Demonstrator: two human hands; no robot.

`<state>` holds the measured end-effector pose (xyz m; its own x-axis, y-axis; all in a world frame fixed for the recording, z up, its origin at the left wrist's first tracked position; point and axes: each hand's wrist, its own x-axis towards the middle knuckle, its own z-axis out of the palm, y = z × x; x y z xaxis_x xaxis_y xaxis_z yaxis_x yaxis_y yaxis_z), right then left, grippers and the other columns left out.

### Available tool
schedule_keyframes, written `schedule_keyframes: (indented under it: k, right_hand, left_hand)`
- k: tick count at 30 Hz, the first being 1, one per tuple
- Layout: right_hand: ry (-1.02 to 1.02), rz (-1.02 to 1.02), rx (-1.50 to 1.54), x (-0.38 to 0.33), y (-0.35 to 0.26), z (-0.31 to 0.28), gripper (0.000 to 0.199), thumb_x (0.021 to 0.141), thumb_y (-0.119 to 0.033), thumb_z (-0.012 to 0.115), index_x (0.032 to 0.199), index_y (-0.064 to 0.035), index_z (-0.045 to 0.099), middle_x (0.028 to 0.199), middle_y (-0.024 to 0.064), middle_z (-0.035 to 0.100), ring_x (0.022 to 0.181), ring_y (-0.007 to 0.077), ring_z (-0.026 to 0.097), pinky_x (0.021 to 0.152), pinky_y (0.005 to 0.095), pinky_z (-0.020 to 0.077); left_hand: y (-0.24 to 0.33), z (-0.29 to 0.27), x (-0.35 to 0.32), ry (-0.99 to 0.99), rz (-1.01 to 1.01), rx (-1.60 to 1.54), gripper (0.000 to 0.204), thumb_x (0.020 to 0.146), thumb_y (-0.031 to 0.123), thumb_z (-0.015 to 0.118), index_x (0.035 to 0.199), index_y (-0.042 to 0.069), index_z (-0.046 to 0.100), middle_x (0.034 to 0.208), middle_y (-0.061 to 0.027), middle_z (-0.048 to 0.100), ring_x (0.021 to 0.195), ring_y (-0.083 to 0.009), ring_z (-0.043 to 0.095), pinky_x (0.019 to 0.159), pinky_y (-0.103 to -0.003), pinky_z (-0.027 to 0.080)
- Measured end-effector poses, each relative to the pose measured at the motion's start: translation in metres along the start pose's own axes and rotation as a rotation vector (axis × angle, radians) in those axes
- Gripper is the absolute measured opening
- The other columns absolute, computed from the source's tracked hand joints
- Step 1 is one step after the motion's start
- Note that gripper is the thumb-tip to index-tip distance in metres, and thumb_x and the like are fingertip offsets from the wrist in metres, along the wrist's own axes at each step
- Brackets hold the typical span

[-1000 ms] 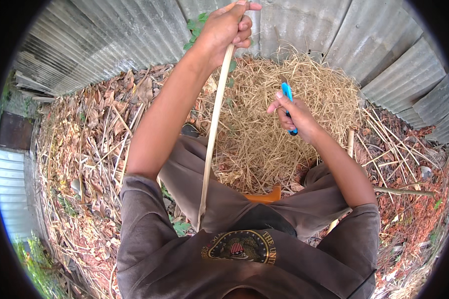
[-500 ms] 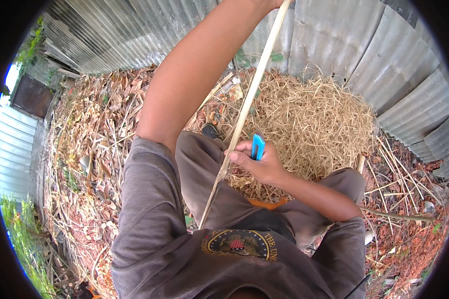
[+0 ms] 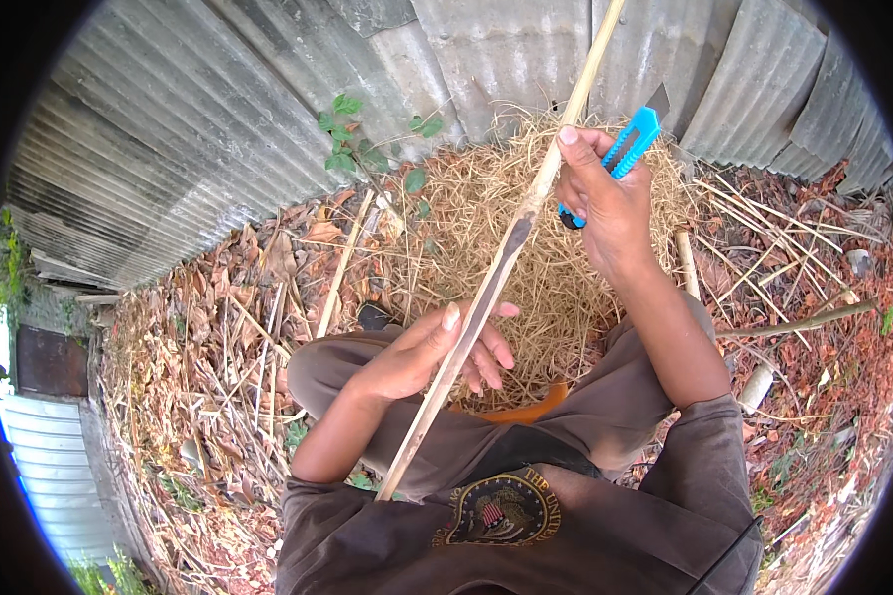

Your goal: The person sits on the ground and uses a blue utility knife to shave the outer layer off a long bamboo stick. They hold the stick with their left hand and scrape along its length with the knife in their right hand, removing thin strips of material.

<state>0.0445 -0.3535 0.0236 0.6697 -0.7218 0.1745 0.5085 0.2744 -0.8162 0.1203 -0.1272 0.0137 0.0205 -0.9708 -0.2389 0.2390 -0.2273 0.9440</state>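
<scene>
A long pale bamboo strip (image 3: 483,300) slants from above the picture down to my lap, with a dark stain midway along it. My right hand (image 3: 610,193) is closed, pinching the upper part of the strip between thumb and fingers. It also grips a blue utility knife (image 3: 633,142), whose blade is out and points up and away from the strip. Lower down, my left hand (image 3: 437,349) lies behind the strip with its fingers spread and thumb raised. Whether its palm touches the strip, I cannot tell.
Between my bent legs and the corrugated metal fence (image 3: 387,79) lies a heap of thin straw-coloured shavings (image 3: 526,268). Dry leaves (image 3: 238,278) cover the ground on the left. Loose thin sticks (image 3: 764,238) lie on the right. Something orange (image 3: 531,405) shows beneath my legs.
My left hand has come down from the far upper end of the strip and its fingers are now apart. My right hand, with knife and strip, has moved up and to the right.
</scene>
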Motion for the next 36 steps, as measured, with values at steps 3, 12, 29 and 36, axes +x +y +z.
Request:
schedule_keyframes:
  k: [3, 12, 29, 36]
  right_hand:
    - [-0.015, 0.004, -0.082, -0.004, 0.007, -0.009, 0.023, 0.088, -0.021, 0.070, 0.091, 0.0007, 0.063, 0.059, -0.0068, 0.048, 0.046, 0.0014, 0.036, 0.041, 0.0191, 0.0257]
    - [-0.297, -0.151, -0.941, -0.015, 0.005, -0.013, 0.048, 0.080, -0.051, 0.071, 0.076, -0.0043, 0.061, 0.054, -0.0003, 0.050, 0.048, 0.0097, 0.048, 0.045, 0.0291, 0.0373]
    - [-0.435, -0.669, -1.537, -0.044, 0.013, -0.011, 0.068, 0.071, -0.077, 0.058, 0.055, -0.0107, 0.052, 0.041, 0.0056, 0.046, 0.037, 0.0238, 0.052, 0.039, 0.0372, 0.0399]
    - [-0.246, -0.645, -1.558, -0.013, 0.008, -0.023, 0.066, 0.075, -0.073, 0.056, 0.054, -0.0110, 0.057, 0.040, 0.0067, 0.049, 0.037, 0.0243, 0.054, 0.038, 0.0369, 0.0405]
  left_hand:
    - [0.004, 0.015, 0.012, 0.035, 0.075, -0.152, 0.072, 0.097, 0.057, 0.029, 0.139, -0.001, 0.034, 0.088, -0.0111, 0.059, 0.061, -0.0131, 0.059, 0.053, -0.023, 0.049]
    - [0.013, 0.029, 0.005, 0.530, 0.186, 0.298, 0.032, 0.100, 0.015, 0.047, 0.129, 0.001, 0.050, 0.066, 0.0038, 0.043, 0.056, -0.0025, 0.041, 0.051, -0.020, 0.036]
    - [-0.009, 0.047, -0.024, 0.703, 0.306, 0.531, 0.039, 0.096, 0.007, 0.051, 0.131, -0.010, 0.045, 0.098, -0.0129, 0.063, 0.091, -0.0095, 0.055, 0.082, -0.024, 0.044]
    - [-0.013, 0.062, -0.033, 0.760, 0.320, 0.628, 0.036, 0.094, 0.006, 0.054, 0.124, -0.013, 0.048, 0.122, -0.0312, 0.056, 0.116, -0.0268, 0.057, 0.095, -0.032, 0.043]
